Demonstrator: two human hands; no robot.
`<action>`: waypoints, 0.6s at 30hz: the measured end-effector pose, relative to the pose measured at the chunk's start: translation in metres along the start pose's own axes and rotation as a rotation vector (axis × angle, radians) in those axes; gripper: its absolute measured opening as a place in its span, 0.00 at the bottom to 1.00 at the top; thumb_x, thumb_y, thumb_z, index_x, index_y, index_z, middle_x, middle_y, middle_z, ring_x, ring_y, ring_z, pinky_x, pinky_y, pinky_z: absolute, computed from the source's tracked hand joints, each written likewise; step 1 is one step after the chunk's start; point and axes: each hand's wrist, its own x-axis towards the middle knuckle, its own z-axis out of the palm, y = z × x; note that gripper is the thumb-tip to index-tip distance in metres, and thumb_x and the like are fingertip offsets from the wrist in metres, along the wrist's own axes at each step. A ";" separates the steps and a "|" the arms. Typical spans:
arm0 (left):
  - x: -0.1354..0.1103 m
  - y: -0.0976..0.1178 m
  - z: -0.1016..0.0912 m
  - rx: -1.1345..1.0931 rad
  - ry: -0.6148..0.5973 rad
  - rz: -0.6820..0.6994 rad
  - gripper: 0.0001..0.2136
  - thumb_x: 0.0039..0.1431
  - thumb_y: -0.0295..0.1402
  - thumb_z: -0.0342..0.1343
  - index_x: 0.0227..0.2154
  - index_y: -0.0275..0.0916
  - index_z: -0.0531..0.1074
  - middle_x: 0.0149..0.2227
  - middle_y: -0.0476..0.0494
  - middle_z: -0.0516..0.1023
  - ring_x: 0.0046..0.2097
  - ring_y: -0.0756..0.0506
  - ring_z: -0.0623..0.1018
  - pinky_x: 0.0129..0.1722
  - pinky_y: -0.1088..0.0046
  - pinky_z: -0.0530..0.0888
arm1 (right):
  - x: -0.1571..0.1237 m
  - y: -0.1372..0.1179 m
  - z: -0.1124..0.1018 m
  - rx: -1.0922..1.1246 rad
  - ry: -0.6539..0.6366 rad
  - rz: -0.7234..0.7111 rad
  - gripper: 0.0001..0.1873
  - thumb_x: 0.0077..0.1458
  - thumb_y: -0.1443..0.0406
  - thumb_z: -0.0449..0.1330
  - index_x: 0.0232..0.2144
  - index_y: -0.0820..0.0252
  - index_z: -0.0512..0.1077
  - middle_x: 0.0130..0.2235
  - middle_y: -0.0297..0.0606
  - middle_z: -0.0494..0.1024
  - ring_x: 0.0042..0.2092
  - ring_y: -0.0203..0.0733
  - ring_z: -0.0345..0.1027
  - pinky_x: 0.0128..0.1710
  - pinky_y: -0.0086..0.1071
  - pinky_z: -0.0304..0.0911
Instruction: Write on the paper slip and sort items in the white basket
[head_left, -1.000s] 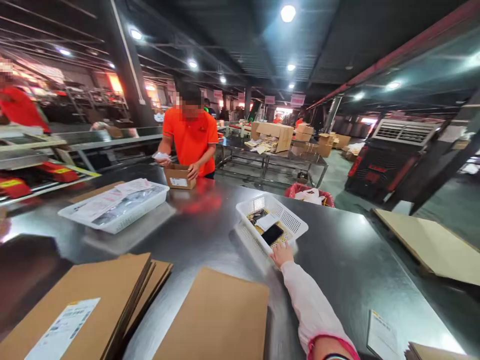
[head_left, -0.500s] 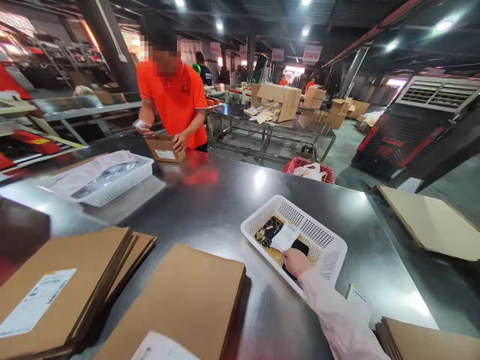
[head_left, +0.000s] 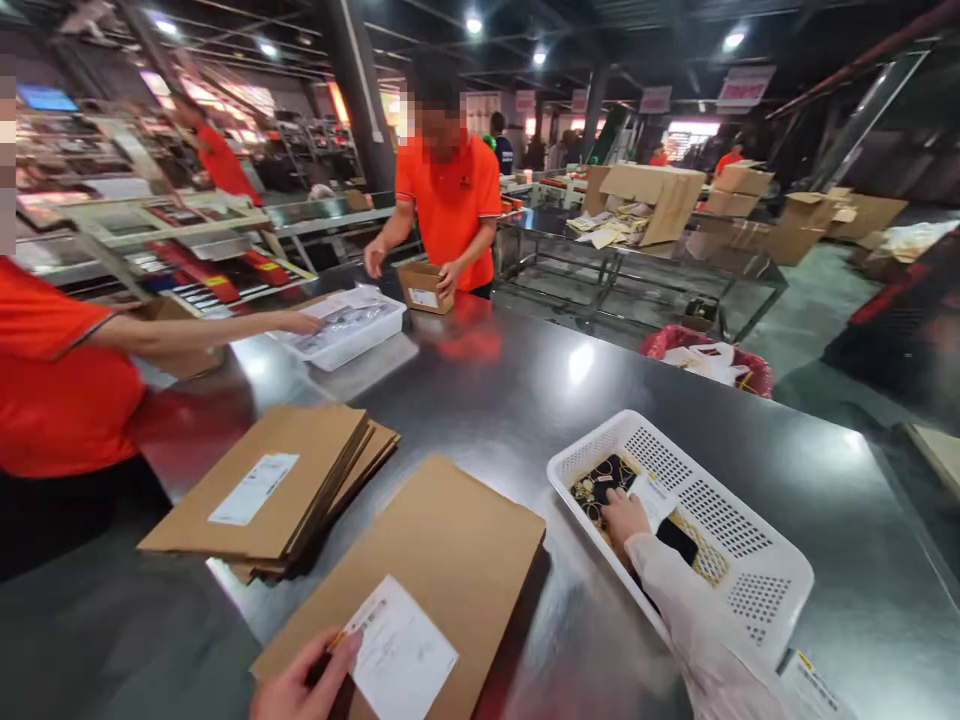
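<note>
My left hand pinches the corner of a white printed paper slip between thumb and finger. The slip lies over the near end of a flat brown cardboard stack. Inside the white perforated plastic basket, my right hand reaches with fingers extended to a black piece with gold-coloured chain jewellery. Its fingertips touch that piece, and I see nothing gripped. Beside the fingers lies a white card, with another black piece just below it.
A second cardboard stack bears a white label. Across the steel table, a person in orange holds a small brown box. Another person's arm reaches to a white basket. A red-lined bin stands beyond the table.
My view has swung left. My right hand has moved from beside the white card to the black piece with jewellery. My left hand has come into view at the slip; another person's arm appears left.
</note>
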 end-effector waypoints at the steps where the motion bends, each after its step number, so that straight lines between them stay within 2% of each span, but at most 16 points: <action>1: 0.001 0.008 -0.001 -0.032 0.005 0.038 0.22 0.36 0.57 0.60 0.26 0.43 0.80 0.28 0.47 0.84 0.33 0.38 0.81 0.31 0.69 0.78 | -0.002 0.003 -0.008 0.008 0.016 -0.032 0.07 0.47 0.74 0.59 0.21 0.63 0.73 0.43 0.51 0.76 0.52 0.52 0.64 0.50 0.41 0.57; 4: 0.007 0.027 -0.005 -0.087 0.028 0.182 0.23 0.42 0.56 0.57 0.28 0.40 0.79 0.28 0.45 0.83 0.32 0.40 0.80 0.32 0.68 0.77 | -0.003 0.016 -0.031 0.056 0.092 -0.062 0.01 0.43 0.67 0.62 0.23 0.59 0.74 0.44 0.47 0.77 0.49 0.53 0.66 0.46 0.42 0.61; 5: 0.010 0.031 -0.005 -0.094 0.026 0.224 0.22 0.44 0.54 0.56 0.28 0.39 0.79 0.27 0.45 0.83 0.31 0.41 0.80 0.32 0.69 0.77 | -0.002 0.021 -0.038 0.095 0.132 -0.041 0.04 0.44 0.63 0.62 0.24 0.58 0.73 0.43 0.46 0.78 0.47 0.52 0.68 0.44 0.42 0.63; 6: 0.014 0.034 -0.005 -0.097 0.019 0.261 0.21 0.46 0.53 0.56 0.28 0.38 0.78 0.27 0.45 0.82 0.31 0.42 0.79 0.31 0.69 0.76 | -0.002 0.024 -0.045 0.213 0.192 0.015 0.07 0.44 0.60 0.62 0.24 0.58 0.73 0.40 0.45 0.78 0.44 0.51 0.70 0.41 0.42 0.65; 8: 0.024 0.036 -0.004 -0.096 -0.015 0.322 0.19 0.50 0.50 0.54 0.28 0.37 0.78 0.26 0.46 0.81 0.30 0.43 0.78 0.30 0.70 0.75 | -0.001 0.030 -0.058 0.622 0.331 0.194 0.11 0.40 0.57 0.64 0.24 0.57 0.71 0.31 0.41 0.78 0.35 0.48 0.71 0.35 0.40 0.66; 10: 0.034 0.036 -0.002 -0.084 -0.061 0.365 0.18 0.53 0.47 0.52 0.30 0.37 0.77 0.27 0.45 0.81 0.30 0.43 0.78 0.30 0.70 0.75 | -0.003 0.031 -0.071 1.048 0.445 0.362 0.14 0.34 0.58 0.67 0.21 0.57 0.68 0.24 0.37 0.74 0.29 0.45 0.69 0.29 0.38 0.66; 11: 0.040 0.035 -0.001 -0.064 -0.075 0.384 0.17 0.54 0.45 0.51 0.32 0.36 0.77 0.29 0.44 0.82 0.32 0.43 0.79 0.32 0.69 0.75 | -0.005 0.031 -0.078 1.188 0.482 0.406 0.14 0.33 0.58 0.67 0.20 0.56 0.66 0.22 0.35 0.72 0.27 0.43 0.68 0.27 0.37 0.66; 13: 0.048 0.035 0.000 0.033 -0.023 0.444 0.17 0.54 0.42 0.52 0.39 0.34 0.76 0.37 0.39 0.82 0.38 0.40 0.79 0.38 0.64 0.76 | -0.010 0.026 -0.094 1.294 0.519 0.408 0.17 0.39 0.56 0.63 0.17 0.53 0.59 0.19 0.31 0.66 0.22 0.39 0.63 0.23 0.36 0.64; 15: 0.051 0.036 0.001 0.182 0.129 0.559 0.20 0.55 0.38 0.54 0.48 0.33 0.73 0.48 0.33 0.78 0.46 0.36 0.76 0.46 0.56 0.74 | -0.016 0.014 -0.109 1.411 0.521 0.386 0.20 0.45 0.53 0.60 0.16 0.51 0.52 0.16 0.26 0.56 0.17 0.34 0.53 0.17 0.32 0.57; 17: 0.049 0.035 0.002 0.308 0.245 0.715 0.18 0.57 0.35 0.54 0.50 0.37 0.72 0.52 0.34 0.75 0.51 0.35 0.73 0.49 0.52 0.71 | -0.021 -0.010 -0.117 1.518 0.466 0.342 0.21 0.51 0.51 0.55 0.16 0.50 0.52 0.16 0.22 0.47 0.16 0.31 0.41 0.13 0.28 0.47; 18: 0.046 0.034 0.003 0.346 0.254 0.798 0.15 0.59 0.34 0.53 0.48 0.40 0.74 0.52 0.36 0.76 0.52 0.35 0.72 0.50 0.51 0.70 | -0.023 -0.027 -0.117 1.561 0.420 0.316 0.20 0.53 0.51 0.53 0.17 0.50 0.53 0.17 0.22 0.46 0.16 0.30 0.38 0.12 0.27 0.42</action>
